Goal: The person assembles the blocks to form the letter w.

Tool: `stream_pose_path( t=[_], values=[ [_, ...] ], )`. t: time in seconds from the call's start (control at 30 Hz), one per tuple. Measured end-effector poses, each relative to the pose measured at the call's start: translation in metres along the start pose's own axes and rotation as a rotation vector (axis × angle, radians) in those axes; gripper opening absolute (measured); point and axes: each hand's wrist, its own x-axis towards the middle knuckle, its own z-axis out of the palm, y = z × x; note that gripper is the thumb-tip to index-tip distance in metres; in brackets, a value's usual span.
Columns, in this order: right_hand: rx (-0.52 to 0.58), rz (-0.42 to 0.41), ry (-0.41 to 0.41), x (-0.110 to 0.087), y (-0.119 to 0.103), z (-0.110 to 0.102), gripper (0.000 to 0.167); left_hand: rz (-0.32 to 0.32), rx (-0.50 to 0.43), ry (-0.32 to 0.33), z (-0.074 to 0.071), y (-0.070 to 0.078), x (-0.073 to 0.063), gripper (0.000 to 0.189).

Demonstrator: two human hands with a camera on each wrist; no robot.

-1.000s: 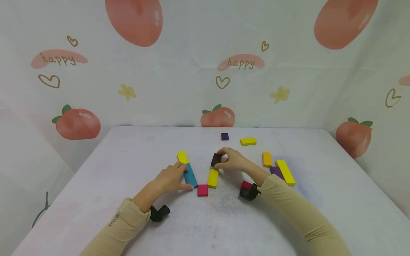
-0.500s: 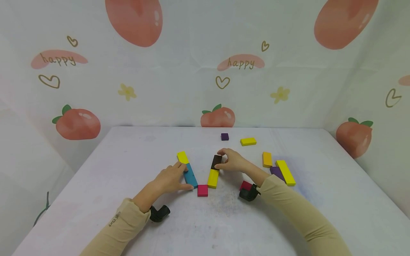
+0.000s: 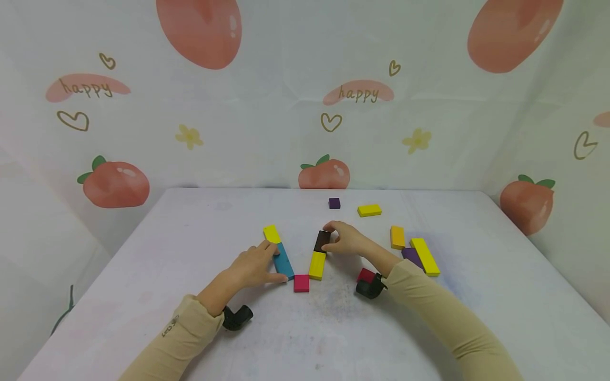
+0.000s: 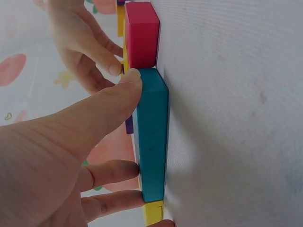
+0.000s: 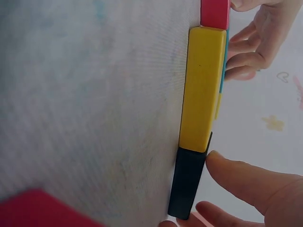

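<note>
Tabletop (image 3: 299,244) leaves room between right hand (image 3: 351,241), pinching black block (image 3: 321,241) at edges, and splayed left hand (image 3: 250,267) touching blue block (image 3: 284,263).

Four yellow blocks (image 3: 425,257) leading the count! | two red blocks (image 3: 301,283) | two purple blocks (image 3: 334,203), level there | just one blue block (image 3: 284,263) | one orange block (image 3: 397,237) | one black block (image 3: 322,241) | one left hand (image 3: 250,265), one right hand (image 3: 349,239) | two sleeves (image 3: 445,320) | and two printed flowers (image 3: 416,141)!

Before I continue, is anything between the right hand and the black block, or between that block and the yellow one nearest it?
Nothing visible: the right hand touches the black block, and that block's near end meets the yellow block.
</note>
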Motion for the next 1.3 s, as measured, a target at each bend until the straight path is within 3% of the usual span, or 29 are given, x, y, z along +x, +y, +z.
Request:
stream_pose_path(
  t=[1.3],
  values=[
    [0.014,-0.014,-0.029,-0.0018,-0.0035,-0.0018,0.047,0.005,0.007,-0.006,-0.0021,-0.0003,-0.0012,0.061]
  ],
)
